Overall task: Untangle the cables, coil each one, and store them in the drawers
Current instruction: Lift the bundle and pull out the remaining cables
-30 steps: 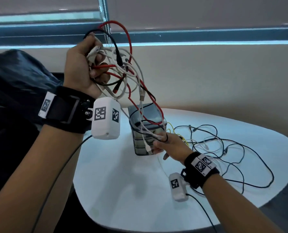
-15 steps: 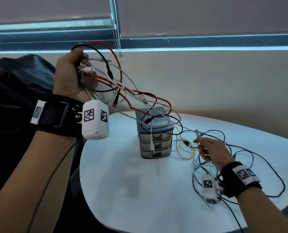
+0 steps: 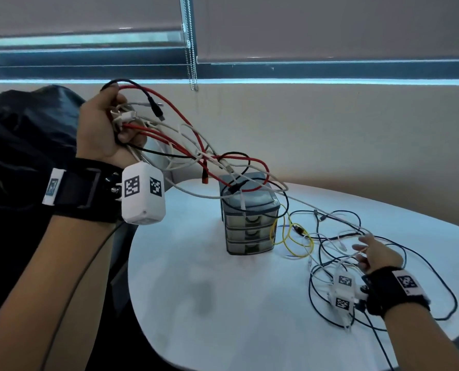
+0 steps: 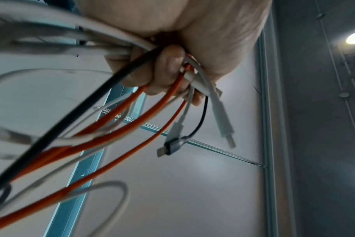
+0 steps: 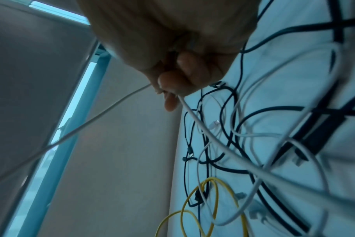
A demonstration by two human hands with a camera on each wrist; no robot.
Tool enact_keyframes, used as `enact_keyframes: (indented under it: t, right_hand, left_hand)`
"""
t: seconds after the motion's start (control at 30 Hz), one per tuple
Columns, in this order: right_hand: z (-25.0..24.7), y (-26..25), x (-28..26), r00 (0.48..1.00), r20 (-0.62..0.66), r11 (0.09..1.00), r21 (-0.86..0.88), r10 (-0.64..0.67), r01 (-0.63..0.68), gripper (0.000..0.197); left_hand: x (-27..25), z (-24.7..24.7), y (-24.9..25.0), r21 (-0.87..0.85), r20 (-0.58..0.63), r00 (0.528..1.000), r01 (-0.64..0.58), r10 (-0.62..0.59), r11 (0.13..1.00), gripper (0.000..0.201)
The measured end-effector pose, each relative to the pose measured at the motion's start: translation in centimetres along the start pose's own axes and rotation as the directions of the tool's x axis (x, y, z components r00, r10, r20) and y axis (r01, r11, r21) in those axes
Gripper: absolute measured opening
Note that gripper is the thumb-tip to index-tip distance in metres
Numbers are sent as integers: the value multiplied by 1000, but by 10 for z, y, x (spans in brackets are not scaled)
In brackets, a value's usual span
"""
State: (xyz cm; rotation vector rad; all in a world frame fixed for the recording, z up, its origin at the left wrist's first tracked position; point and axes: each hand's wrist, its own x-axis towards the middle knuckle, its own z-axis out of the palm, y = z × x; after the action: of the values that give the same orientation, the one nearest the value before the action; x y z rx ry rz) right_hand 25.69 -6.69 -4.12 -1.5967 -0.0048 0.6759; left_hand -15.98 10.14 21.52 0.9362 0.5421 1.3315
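head view: left hand (image 3: 99, 129) raised at upper left of frame, forearm angled up from lower left, fingers curled tight round a bunch of red, black and white cables (image 3: 169, 140); plug ends stick out past the fist. left wrist view: same fist (image 4: 172, 48), cables (image 4: 132, 112) fanning toward lower left. right hand (image 3: 375, 254) low at right of frame over the white table (image 3: 196, 290), pinching one thin white cable (image 5: 213, 136) between thumb and fingertips (image 5: 170, 83). small drawer unit (image 3: 249, 223) stands mid-frame, cables draped over its top. loose dark, white and yellow cables (image 3: 330, 236) lie on the table at right.
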Motion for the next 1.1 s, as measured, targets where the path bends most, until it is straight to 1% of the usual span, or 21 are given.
enact_keyframes:
  t: [0.13,0.2,0.23,0.3,0.33,0.37,0.43,0.47,0.53,0.6,0.67,0.7,0.73,0.8,0.83,0.9,0.93,0.97,1.03,1.07,1.1]
  right_hand:
    - [-3,7,10,999,-46,999,-44,25,-27,19]
    - [-2,8,12,999,-24,985,-169,-36,31,20]
    - [0,10,13,996,28,947,-307,-87,91,19]
    - [8,12,3,967,170,772,-583,-189,253,18]
    - [13,14,-6,948,228,674,-667,-221,318,18]
    - [20,15,-15,930,282,596,-714,-235,367,17]
    - [37,18,-35,882,391,495,-730,-263,471,19]
    - [46,19,-46,852,445,483,-702,-276,523,22]
    - [66,13,-72,780,499,551,-556,-377,622,19]
    - [83,1,-105,686,512,605,-348,-517,716,6]
    - [99,-17,-141,585,573,617,-166,-574,769,3]
    - [106,-25,-156,547,612,636,-92,-570,766,5]
    - [112,-32,-167,525,654,665,-44,-545,745,13]
    - [122,-43,-185,477,736,688,-21,-481,726,31]
    - [125,-46,-191,449,765,678,-22,-462,735,30]
    - [128,-52,-199,395,791,673,29,-467,739,18]
    - [127,-54,-200,399,790,707,60,-465,704,19]
    - [125,-55,-198,428,786,768,90,-446,634,25]
    - [122,-52,-182,531,769,889,105,-357,445,32]
    - [122,-47,-172,574,757,912,69,-311,403,30]
    - [123,-34,-158,610,745,907,-15,-271,421,24]
  left_hand:
    - [-2,-1,2,-28,-4,1000,-12,11,1000,38]
    - [-2,-1,-1,-51,5,1000,-25,25,998,37]
    - [-2,-1,-2,-63,18,999,-30,31,998,37]
    - [-4,5,-6,-59,45,998,-32,35,998,36]
    - [-5,9,-9,-54,55,998,-25,28,998,36]
    - [-7,14,-12,-48,60,998,-16,19,999,37]
    - [-11,21,-19,-30,55,998,-3,5,1000,37]
    - [-12,24,-23,-21,52,999,2,-1,1000,36]
    - [-13,27,-29,-19,47,999,13,-13,1000,34]
    - [-13,29,-32,-27,45,999,27,-25,999,33]
    - [-13,29,-33,-21,52,998,33,-32,999,32]
    - [-13,29,-33,-17,58,998,33,-32,999,31]
    - [-13,29,-32,-15,63,998,32,-31,999,31]
    - [-13,29,-32,-21,68,997,33,-32,999,31]
    - [-13,29,-31,-28,67,997,34,-32,999,31]
    - [-15,28,-30,-53,64,997,37,-34,998,32]
    - [-17,27,-30,-63,62,997,41,-37,997,33]
    - [-18,27,-29,-73,59,997,45,-41,996,34]
    - [-20,27,-26,-96,66,997,50,-44,994,35]
    - [-21,28,-23,-105,79,996,51,-43,993,36]
    - [-20,29,-20,-113,96,995,48,-38,992,36]
